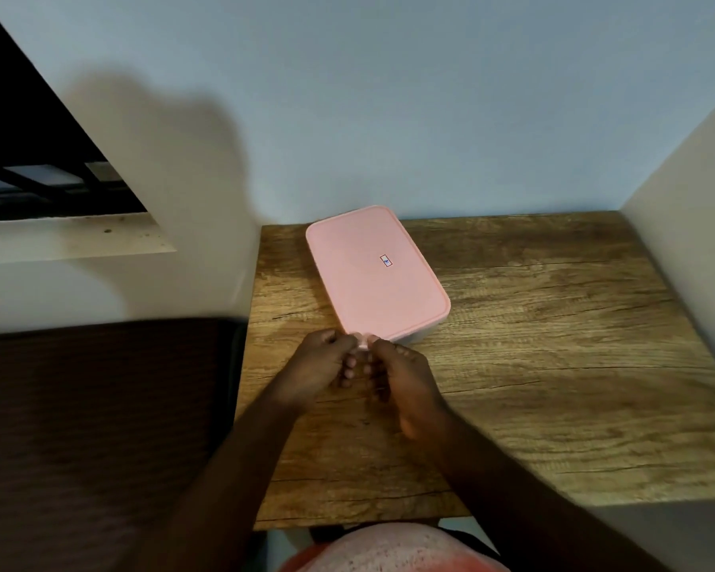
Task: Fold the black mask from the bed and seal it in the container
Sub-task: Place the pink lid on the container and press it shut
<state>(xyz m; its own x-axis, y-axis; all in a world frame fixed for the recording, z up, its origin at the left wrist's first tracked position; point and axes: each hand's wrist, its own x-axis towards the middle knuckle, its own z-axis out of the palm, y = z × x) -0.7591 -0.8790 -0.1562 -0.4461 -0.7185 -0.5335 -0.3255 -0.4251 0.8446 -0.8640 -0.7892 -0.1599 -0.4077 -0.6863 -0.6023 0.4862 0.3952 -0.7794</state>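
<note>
Both hands (364, 365) at the container (376, 274) lid's tab — contents hidden.

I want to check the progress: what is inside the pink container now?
Cannot tell. The pink lid covers the container fully. Both hands, left hand and right hand, pinch the lid's near corner tab. No mask shows.

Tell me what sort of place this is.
Probably a bedroom corner at home: a small wooden table set against a plain wall, a window to the left, and a pink-lidded container that both hands touch at its near corner.
</note>
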